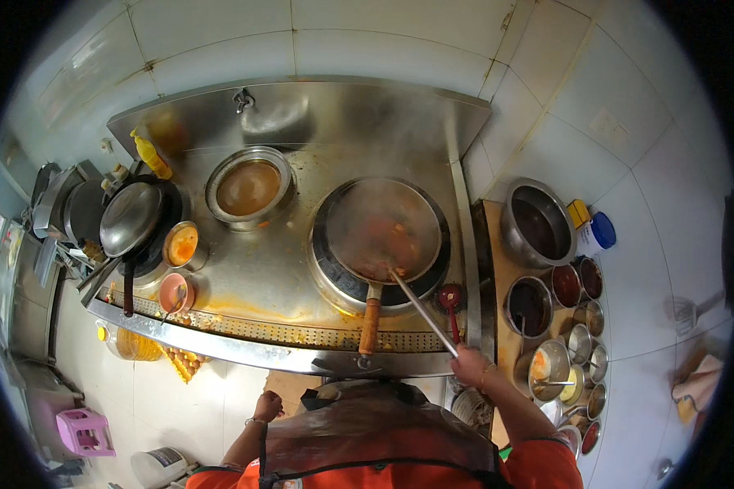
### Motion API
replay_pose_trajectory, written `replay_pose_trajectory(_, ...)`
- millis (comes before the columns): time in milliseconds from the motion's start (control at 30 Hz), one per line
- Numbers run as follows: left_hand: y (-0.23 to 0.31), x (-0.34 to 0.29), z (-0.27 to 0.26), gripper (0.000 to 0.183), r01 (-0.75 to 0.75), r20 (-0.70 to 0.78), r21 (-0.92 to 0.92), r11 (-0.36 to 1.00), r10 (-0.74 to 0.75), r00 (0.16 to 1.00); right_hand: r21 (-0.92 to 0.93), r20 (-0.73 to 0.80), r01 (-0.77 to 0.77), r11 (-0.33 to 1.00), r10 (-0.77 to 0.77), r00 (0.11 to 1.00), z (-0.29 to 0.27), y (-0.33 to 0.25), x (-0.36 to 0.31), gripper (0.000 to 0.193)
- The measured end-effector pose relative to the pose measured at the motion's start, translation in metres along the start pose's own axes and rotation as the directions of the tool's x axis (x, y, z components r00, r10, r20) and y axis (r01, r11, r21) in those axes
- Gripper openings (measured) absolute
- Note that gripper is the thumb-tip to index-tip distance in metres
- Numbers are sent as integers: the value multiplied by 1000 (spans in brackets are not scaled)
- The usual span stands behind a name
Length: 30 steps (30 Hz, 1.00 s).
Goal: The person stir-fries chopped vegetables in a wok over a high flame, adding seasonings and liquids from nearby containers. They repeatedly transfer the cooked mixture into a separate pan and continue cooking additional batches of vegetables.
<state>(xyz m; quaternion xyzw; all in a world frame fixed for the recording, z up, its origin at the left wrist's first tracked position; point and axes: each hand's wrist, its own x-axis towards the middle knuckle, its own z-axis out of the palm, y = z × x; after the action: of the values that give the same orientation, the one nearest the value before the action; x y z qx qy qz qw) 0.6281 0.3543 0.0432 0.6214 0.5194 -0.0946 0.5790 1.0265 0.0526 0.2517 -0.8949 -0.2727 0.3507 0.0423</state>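
Apron [375, 432] nearest, right fingers [462, 363] clasp a utensil [424, 310] reaching ahead, seemingly into the wok [429, 248]; left fingers [271, 400] curl.

Steel counter [261, 273], wok [428, 236] on black ring [321, 238], pink bowl [185, 303]

From my end I'm seeing a bright orange-red fabric shirt [546, 466], a shiny brownish apron [367, 433] with black edging, plus a slim pale bracelet [256, 420] by the left hand [269, 406] and a thin goldish bracelet [488, 371] by the right hand [468, 366].
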Motion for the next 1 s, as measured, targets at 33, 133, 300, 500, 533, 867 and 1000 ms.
replay_pose_trajectory(33,4,-2,0,16,18,-4,35,999,-17,1000,-72,-89,2,997,-9,996,3,22,4,27)
replay_pose_trajectory(133,-73,32,-19,16,-259,145,413,873,217,965,20,-195,-37,999,40,980,7,41,51,26)
replay_pose_trajectory(300,-40,11,-13,21,-94,13,381,920,97,995,87,-230,127,988,-104,968,22,-18,89,32)
replay_pose_trajectory(500,7,2,-14,20,8,-28,-19,1000,-9,1000,145,-139,151,978,-131,982,27,34,35,31)
replay_pose_trajectory(533,9,4,-13,20,-8,-28,-33,999,7,1000,83,-158,106,991,-92,983,23,39,37,30)
replay_pose_trajectory(867,-52,35,-25,17,-137,59,382,914,124,991,490,-64,59,870,-32,997,50,-28,69,24)
replay_pose_trajectory(1000,-28,31,-51,19,27,64,66,997,-31,997,108,-238,148,983,-119,964,49,12,23,29)
